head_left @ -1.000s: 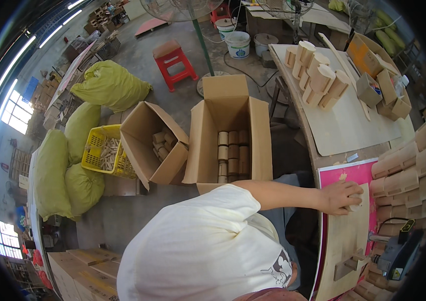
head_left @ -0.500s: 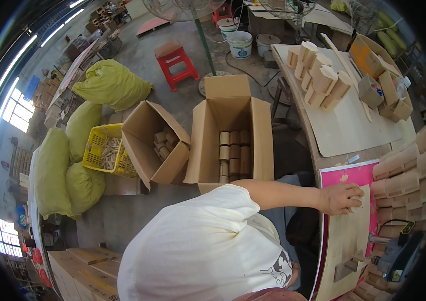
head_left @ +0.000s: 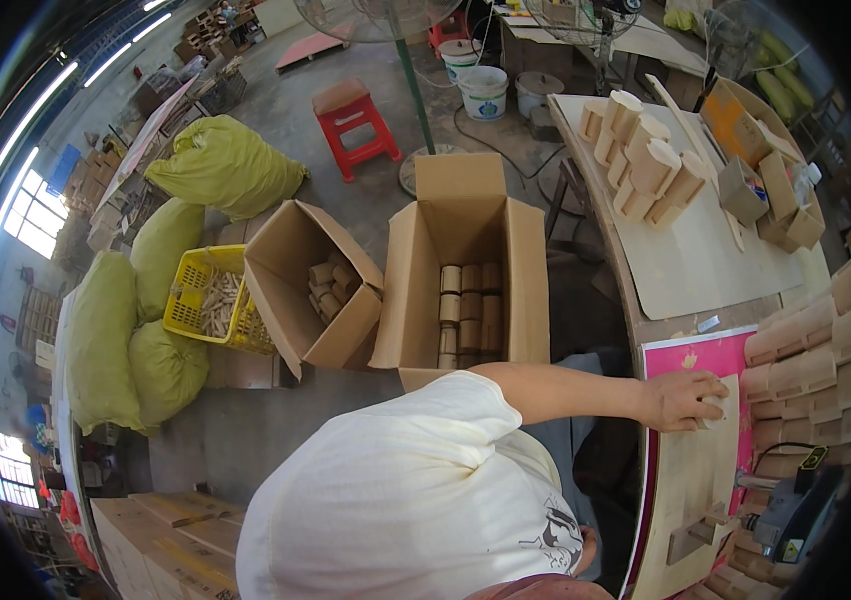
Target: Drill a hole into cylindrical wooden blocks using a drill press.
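My left arm reaches across to the worktable at the right. There my left hand [head_left: 683,400] is curled round a small pale piece [head_left: 712,412], mostly covered by the fingers, its kind unclear. Under it lies a long pale wooden board [head_left: 690,470] on a pink sheet [head_left: 695,355]. Toward the near end of the board sits a small wooden block fixture [head_left: 687,545]. A patch of bare skin shows past my white shirt at the lower edge, but my right hand itself is out of sight.
Stacked wooden pieces [head_left: 795,375] and a dark power tool [head_left: 805,515] border the board on the right. More wooden shapes [head_left: 650,165] stand farther up the table. Two open cartons, one with wooden cylinders [head_left: 470,307], stand left of it, near a yellow basket [head_left: 185,310].
The view has shifted slightly. My left hand stays at the same spot on the board, closed round the small piece, with its fingers a little differently placed.
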Tool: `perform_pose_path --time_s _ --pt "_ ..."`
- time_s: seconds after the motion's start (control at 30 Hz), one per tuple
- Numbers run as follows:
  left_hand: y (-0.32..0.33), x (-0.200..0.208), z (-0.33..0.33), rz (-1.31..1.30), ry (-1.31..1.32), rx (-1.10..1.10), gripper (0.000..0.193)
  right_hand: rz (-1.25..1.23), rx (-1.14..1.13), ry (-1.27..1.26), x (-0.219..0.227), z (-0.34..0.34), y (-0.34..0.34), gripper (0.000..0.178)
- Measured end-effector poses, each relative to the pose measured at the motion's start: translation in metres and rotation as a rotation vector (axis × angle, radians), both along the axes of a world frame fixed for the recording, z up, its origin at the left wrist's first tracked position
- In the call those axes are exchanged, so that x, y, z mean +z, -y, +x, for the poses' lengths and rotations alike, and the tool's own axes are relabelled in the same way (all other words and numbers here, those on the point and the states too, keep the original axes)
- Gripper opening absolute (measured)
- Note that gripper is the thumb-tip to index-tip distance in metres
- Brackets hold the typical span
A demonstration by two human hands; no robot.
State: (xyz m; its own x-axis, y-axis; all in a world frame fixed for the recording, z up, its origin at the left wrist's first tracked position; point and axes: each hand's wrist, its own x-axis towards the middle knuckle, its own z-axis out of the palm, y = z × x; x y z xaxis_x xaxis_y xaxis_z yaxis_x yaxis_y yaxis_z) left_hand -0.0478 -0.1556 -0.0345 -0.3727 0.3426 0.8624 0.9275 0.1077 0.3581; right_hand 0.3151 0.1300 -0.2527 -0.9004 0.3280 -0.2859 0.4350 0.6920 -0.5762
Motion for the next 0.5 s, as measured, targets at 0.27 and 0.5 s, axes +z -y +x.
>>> perform_pose_path --time_s 0.27,0.5 --pt "-0.002 -0.003 -0.004 -0.01 0.004 -0.018 0.06 0.235 0.114 0.062 0.061 -0.007 0.035 0.025" --pt "-0.001 -0.004 -0.002 0.03 -0.015 0.008 0.06 0.104 0.029 0.253 0.125 -0.016 0.075 0.049"
